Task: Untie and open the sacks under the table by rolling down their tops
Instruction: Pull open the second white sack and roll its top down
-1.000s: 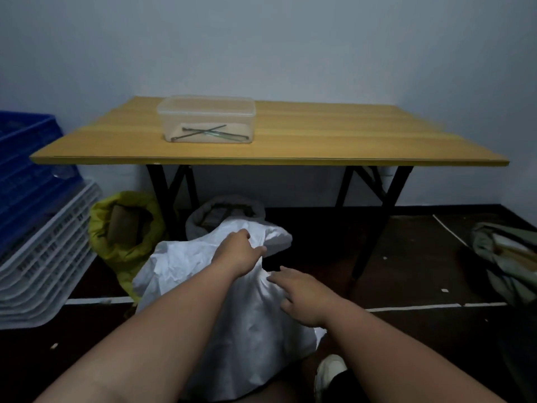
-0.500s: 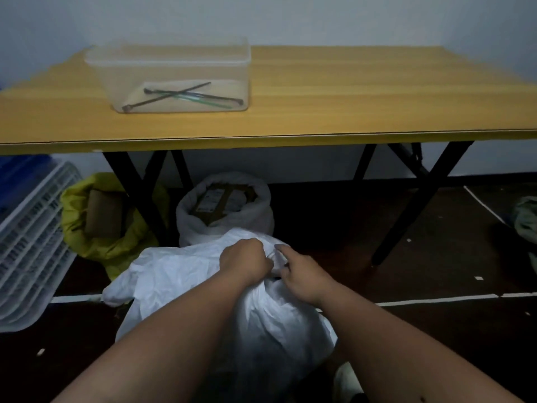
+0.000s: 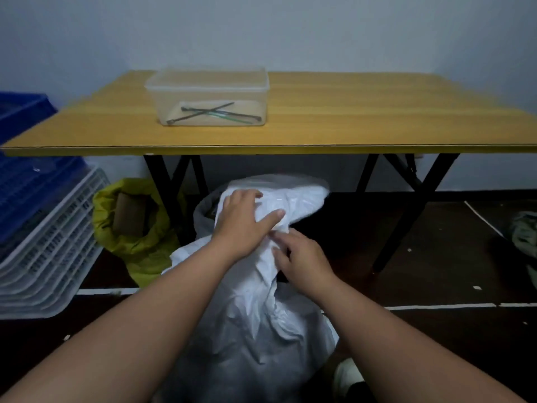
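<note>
The white sack [image 3: 255, 324] is seen standing on the floor in front of the surface [image 3: 334, 117], its loose top lifted up toward the surface's front edge. The top of the sack is gripped by the left hand [image 3: 247, 222], whose fingers are curled over the bunched fabric and whose thumb is stretched across it. Just below, at the narrowed neck of the sack, the fabric is pinched by the fingers of the right hand [image 3: 302, 260]; both grips are thus closed on the white sack. Behind the sack, under the surface, a grey sack [image 3: 203, 213] is partly hidden. To the left of the white sack, beside the surface's black leg, a yellow sack [image 3: 136, 245] is seen with its top already rolled down. A clear lidded box [image 3: 210, 96] holding thin rods is set on the surface. Farther left of the yellow sack, white and blue crates [image 3: 43, 228] are stacked.
</note>
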